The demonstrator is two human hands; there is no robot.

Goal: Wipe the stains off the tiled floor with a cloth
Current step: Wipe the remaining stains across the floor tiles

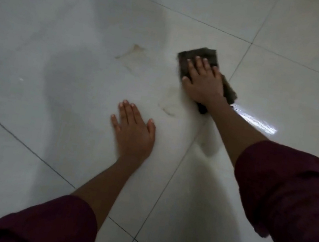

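A dark brown cloth [201, 55] lies flat on the glossy white tiled floor [62, 42]. My right hand [202, 81] presses on it with straight, spread fingers. A faint brownish stain [132, 56] marks the tile to the left of the cloth. A second faint smudge [167, 105] lies between my two hands. My left hand [133, 131] rests flat on the floor, fingers straight, holding nothing. Part of the cloth is hidden under my right palm and wrist.
Dark grout lines [242, 56] cross the floor. A bright light reflection [258, 122] shines just right of my right wrist. Maroon sleeves cover both my forearms near the bottom of the view. A soft shadow falls over the tile at left.
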